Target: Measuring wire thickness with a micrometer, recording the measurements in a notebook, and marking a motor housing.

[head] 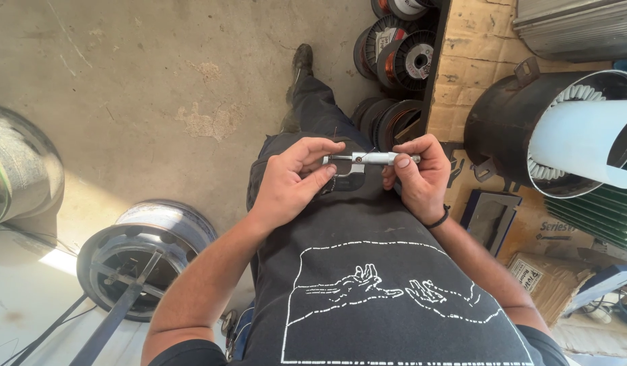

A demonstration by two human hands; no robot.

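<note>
In the middle of the frame, the left hand point(289, 179) is pinching the curved frame of a small metal measuring tool point(367, 161), while the right hand point(422, 175) fingers are pinching its round end, and it looks light, hard and easy to hold by the frame.

Workshop, probably motor rewinding: copper wire spools point(403, 59) beyond my hands, stator housing point(530, 129) right, bare concrete floor point(157, 81).
</note>
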